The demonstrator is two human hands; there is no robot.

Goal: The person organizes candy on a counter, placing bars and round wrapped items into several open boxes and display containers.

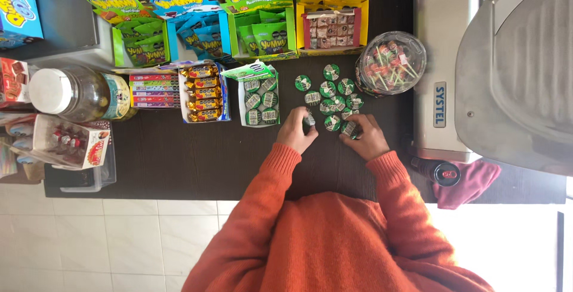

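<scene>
Green round candy discs (328, 98) lie scattered flat on the dark desk (197, 161), a loose cluster between a small white tray and a clear tub. The left hand (296, 131) has its grip pinched on one disc at the near left edge of the cluster; the right hand (365, 138) pinches another disc at the near right edge. Both sleeves are orange knit.

The white tray (258, 96), just left of the cluster, holds more of the same green discs packed in rows, with a green flap folded over its far end. Beside it a blue tray (205, 92) holds gold-wrapped sweets in a column, and next to that lies a flat stack of striped candy packs (154, 91). The clear round tub (391, 63), right of the discs, is full of lollipops with green sticks. Along the far edge stand four open display boxes (239, 29): green pouches, blue pouches, green pouches again, and small brown-and-white squares in the yellow one. A clear jar with a white lid (74, 93) lies on its side at the left, near a white box (68, 141) of red-wrapped pieces.

Bare dark surface runs along the near edge of the desk, in front of both trays and under the wrists. A grey machine (477, 65) closes off the right side.
</scene>
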